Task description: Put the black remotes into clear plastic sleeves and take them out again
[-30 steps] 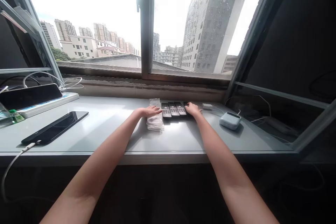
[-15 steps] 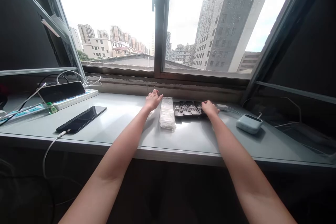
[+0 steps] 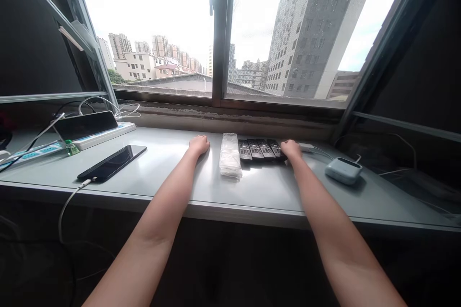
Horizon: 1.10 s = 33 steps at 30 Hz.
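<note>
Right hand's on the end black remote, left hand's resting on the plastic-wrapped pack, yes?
No: the left hand rests on the window sill just left of the plastic-wrapped pack, not touching it, as the head view shows. The right hand on the end black remote stands as you said.

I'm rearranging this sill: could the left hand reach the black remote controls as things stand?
Probably yes. The left hand rests on the sill left of the clear plastic packet, which lies between it and the black remote controls. The packet is low, so the hand could likely pass over it.
</note>
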### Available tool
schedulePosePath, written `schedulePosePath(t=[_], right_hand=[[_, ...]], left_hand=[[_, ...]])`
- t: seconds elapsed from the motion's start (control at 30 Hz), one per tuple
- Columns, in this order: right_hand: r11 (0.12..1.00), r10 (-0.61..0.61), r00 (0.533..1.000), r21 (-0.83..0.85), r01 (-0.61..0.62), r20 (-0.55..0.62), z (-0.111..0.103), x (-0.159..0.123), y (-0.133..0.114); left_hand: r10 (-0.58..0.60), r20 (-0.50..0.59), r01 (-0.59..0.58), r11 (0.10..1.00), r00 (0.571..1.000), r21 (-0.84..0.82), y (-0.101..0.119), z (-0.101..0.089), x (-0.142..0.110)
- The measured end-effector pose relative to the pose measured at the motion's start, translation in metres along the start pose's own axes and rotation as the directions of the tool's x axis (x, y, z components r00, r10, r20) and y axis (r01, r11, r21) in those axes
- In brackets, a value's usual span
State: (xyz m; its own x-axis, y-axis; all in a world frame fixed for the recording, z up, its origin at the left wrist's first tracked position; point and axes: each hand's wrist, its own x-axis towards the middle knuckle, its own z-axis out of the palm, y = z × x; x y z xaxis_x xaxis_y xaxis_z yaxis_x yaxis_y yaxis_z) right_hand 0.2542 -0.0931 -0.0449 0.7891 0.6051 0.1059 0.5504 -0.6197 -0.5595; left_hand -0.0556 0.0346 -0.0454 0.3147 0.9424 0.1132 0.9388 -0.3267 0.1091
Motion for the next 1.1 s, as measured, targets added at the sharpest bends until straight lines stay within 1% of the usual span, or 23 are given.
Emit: schedulePosePath(t=[0.17,0.33,0.4,0.47,0.53,0.57,0.63,0.73,0.83,0.9,1.0,1.1], right_hand=[[1.0,-0.023,1.0,-0.021,0.023,0.005,0.002,0.002,0.0],[0.995,-0.079,0.997,-0.053,0.079,0.012,0.005,-0.005,-0.007],[0.987,-0.121,0.992,-0.105,0.125,0.036,0.006,-0.009,-0.01],[0.974,-0.15,0.987,-0.163,0.158,0.063,0.006,-0.011,-0.012],[0.968,-0.153,0.985,-0.189,0.165,0.076,0.007,-0.012,-0.012],[0.968,-0.149,0.986,-0.192,0.162,0.077,0.007,-0.011,-0.011],[0.968,-0.143,0.987,-0.196,0.156,0.078,0.008,-0.009,-0.01],[0.966,-0.149,0.986,-0.201,0.161,0.071,0.009,-0.008,-0.011],[0.965,-0.155,0.986,-0.202,0.165,0.066,0.009,-0.01,-0.012],[0.965,-0.152,0.986,-0.207,0.164,0.07,0.008,-0.011,-0.012],[0.963,-0.141,0.988,-0.224,0.152,0.066,0.005,-0.011,-0.009],[0.958,-0.13,0.99,-0.249,0.139,0.053,0.002,-0.01,-0.007]], left_hand=[[-0.023,-0.014,0.023,1.0,1.0,-0.002,0.001,0.001,0.0],[-0.02,-0.014,0.02,1.0,1.0,0.008,0.003,0.0,-0.002],[-0.057,-0.013,0.058,0.998,0.998,0.017,0.008,-0.003,-0.003],[-0.122,-0.017,0.122,0.992,0.992,0.016,0.014,-0.007,-0.004],[-0.16,-0.02,0.16,0.987,0.987,-0.015,0.022,-0.01,-0.005],[-0.16,-0.02,0.159,0.986,0.987,-0.044,0.025,-0.012,-0.005],[-0.13,-0.009,0.128,0.985,0.991,-0.115,0.032,-0.015,-0.006],[-0.044,0.052,0.054,0.976,0.998,-0.209,0.04,-0.018,-0.009],[0.07,0.149,-0.025,0.958,0.986,-0.286,0.043,-0.018,-0.012],[0.109,0.189,-0.044,0.946,0.976,-0.322,0.043,-0.017,-0.013],[0.095,0.164,-0.042,0.952,0.982,-0.302,0.042,-0.015,-0.013],[0.085,0.119,-0.058,0.976,0.989,-0.211,0.043,-0.014,-0.012]])
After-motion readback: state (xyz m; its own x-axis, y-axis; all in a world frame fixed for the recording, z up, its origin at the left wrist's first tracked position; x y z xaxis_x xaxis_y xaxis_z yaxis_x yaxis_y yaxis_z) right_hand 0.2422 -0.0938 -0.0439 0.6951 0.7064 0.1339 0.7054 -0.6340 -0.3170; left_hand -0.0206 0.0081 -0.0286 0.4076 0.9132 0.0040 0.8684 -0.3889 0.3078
